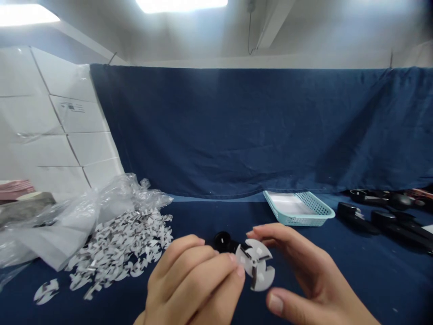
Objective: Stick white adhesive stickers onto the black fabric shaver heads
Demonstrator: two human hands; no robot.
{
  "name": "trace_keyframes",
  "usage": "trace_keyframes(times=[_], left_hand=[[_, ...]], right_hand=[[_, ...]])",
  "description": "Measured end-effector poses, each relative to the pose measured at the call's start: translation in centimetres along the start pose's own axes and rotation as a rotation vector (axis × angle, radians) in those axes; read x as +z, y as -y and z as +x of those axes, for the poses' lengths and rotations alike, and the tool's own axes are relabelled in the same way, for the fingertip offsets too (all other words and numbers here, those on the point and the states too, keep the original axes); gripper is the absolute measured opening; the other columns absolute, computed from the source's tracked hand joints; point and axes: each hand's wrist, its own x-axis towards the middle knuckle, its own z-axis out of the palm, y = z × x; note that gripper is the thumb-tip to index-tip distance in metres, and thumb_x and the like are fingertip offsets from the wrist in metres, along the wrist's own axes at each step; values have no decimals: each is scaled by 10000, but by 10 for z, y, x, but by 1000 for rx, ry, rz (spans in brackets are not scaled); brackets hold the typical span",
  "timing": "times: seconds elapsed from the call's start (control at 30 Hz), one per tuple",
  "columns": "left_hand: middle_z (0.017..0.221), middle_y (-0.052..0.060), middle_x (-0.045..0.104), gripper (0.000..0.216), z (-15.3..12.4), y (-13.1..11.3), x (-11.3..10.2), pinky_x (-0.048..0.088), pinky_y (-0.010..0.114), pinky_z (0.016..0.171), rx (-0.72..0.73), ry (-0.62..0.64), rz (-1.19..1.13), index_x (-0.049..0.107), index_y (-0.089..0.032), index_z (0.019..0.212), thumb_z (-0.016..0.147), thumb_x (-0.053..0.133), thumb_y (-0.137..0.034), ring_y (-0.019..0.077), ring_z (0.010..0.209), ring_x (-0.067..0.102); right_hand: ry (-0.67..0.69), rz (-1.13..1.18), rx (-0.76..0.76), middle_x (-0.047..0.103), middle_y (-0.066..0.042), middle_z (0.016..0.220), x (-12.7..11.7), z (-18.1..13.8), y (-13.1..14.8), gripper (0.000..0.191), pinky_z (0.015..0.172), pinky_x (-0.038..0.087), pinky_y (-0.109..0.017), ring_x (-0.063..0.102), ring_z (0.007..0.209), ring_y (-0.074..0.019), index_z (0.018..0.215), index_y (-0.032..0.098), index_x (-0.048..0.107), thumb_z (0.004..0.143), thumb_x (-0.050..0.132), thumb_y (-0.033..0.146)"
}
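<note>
My left hand (196, 284) is closed, its thumb and fingertips pinching the edge of a small round whitish disc (264, 276) cut into curved, blade-like segments with shiny slots. To the right of that disc is my right hand (304, 275), open, with its thumb and fingers spread apart around the disc's free side. Just behind the left fingers shows a black round part (222, 241) with a short stem. Whether it lies on the table or is held cannot be seen. A big pile of similar whitish blade pieces (125, 246) lies to the left.
Clear plastic bagging (111, 198) spreads behind the pile, beside stacked white boxes (67, 117). One loose disc (46, 291) lies at the front left. At the back right stands a light-blue basket (306, 221) holding white sheets. Several black devices (358, 219) lie farther right. A blue curtain (237, 131) hangs behind.
</note>
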Motion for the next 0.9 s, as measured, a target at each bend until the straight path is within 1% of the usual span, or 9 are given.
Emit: trace_keyframes(times=[0.1,0.13,0.23,0.3,0.33,0.43,0.57,0.7,0.9], left_hand=[[868,12,726,292,-3,9,6,521,332,820,72,-8,-2,668,-198,912,753,630,44,164,777,674],[862,10,721,286,-8,14,11,517,329,792,43,31,-4,660,-202,900,756,624,42,164,764,667],[932,46,700,187,-34,30,33,515,350,789,-171,152,-18,635,-199,839,816,549,-35,196,838,660],[985,71,674,147,-58,39,48,515,375,846,-335,190,-53,600,-189,790,832,515,-76,219,928,655],[969,70,666,141,-70,42,56,524,368,833,-385,157,-80,572,-190,758,832,505,-90,215,919,660],[1019,80,665,120,-103,46,74,528,384,866,-463,135,-145,530,-200,751,826,506,-110,226,980,660],[1109,97,676,130,-125,47,87,552,381,873,-507,169,-220,490,-208,759,806,500,-88,228,1014,676],[1138,108,680,140,-128,47,88,574,348,840,-428,139,-230,485,-202,784,823,495,-68,206,978,693],[1209,140,642,187,-117,36,72,542,390,876,-55,62,-118,549,-155,764,800,539,28,237,1040,645]], right_hand=[[-7,-25,-25,555,-57,1316,-2,-1,-12,613,1036,407,-411,529,1190,-248,1343,327,458,798,735,371],[-29,-56,-30,559,-63,1307,-3,1,-21,581,1038,405,-414,533,1186,-241,1346,311,454,826,708,369],[-156,-221,-31,587,-90,1239,-2,7,-65,429,965,456,-402,562,1143,-233,1297,247,493,903,586,388],[-231,-393,-9,547,-92,1288,1,10,-102,415,945,475,-403,556,1153,-237,1288,248,501,903,549,397],[-243,-426,8,516,-98,1326,3,12,-121,432,983,454,-424,525,1199,-251,1291,248,504,886,563,384],[-242,-480,42,431,-126,1424,13,14,-165,540,1107,332,-474,382,1346,-288,1332,214,487,822,615,334],[-177,-514,63,446,-131,1439,27,17,-195,585,1100,349,-481,410,1339,-302,1352,209,491,794,630,312],[-111,-530,59,563,-103,1317,32,18,-203,426,1071,390,-439,533,1227,-275,1235,235,596,810,601,256],[-68,-543,53,602,-77,1171,36,9,-189,374,962,469,-367,610,1069,-238,1137,244,615,765,638,216]])
